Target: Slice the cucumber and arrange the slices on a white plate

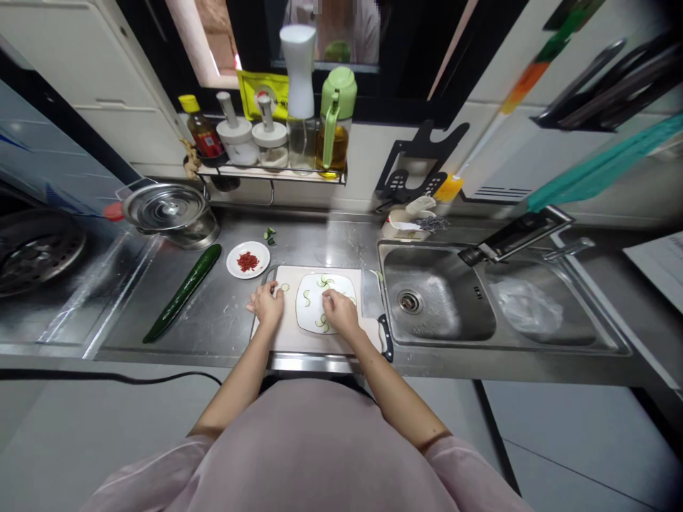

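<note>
Plate w/ cuke slices sat on board; R hand bunched above, L hand half-curled at left, couldn't tell holds.

top: dusty mauve | sleeves: loose, elbow-length | hands: bare

My one feed looks from the wearer's head, forward and steeply down over the shirt. It sits near enough that left hand and right hand fall mid-view, the worktop spanning left to right, a window at the far edge.
</note>
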The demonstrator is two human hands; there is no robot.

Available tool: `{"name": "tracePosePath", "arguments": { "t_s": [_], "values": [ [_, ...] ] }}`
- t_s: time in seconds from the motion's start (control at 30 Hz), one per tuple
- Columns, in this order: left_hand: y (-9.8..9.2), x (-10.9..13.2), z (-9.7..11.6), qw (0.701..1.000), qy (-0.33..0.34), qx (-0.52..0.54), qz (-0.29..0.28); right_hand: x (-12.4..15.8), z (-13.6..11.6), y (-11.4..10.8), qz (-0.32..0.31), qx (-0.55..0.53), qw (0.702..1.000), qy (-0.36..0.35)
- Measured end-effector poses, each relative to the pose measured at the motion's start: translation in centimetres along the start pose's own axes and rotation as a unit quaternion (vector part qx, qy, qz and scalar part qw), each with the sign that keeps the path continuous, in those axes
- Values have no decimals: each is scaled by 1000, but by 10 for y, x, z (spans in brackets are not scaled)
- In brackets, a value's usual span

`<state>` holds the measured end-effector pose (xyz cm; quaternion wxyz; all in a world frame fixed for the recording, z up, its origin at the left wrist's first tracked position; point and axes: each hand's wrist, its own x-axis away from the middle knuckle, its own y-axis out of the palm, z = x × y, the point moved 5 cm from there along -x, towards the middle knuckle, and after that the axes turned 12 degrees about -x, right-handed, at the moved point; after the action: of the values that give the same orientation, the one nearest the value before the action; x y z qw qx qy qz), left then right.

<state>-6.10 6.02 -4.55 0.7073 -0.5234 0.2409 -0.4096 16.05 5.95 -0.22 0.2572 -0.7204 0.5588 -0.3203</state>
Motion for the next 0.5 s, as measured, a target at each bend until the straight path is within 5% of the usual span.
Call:
{"name": "tracePosePath", "arguments": {
  "t_s": [0.5],
  "values": [
    [5,-7,22,998,40,-36,-30,36,10,-26,62,-106,992,-20]
  ]
}}
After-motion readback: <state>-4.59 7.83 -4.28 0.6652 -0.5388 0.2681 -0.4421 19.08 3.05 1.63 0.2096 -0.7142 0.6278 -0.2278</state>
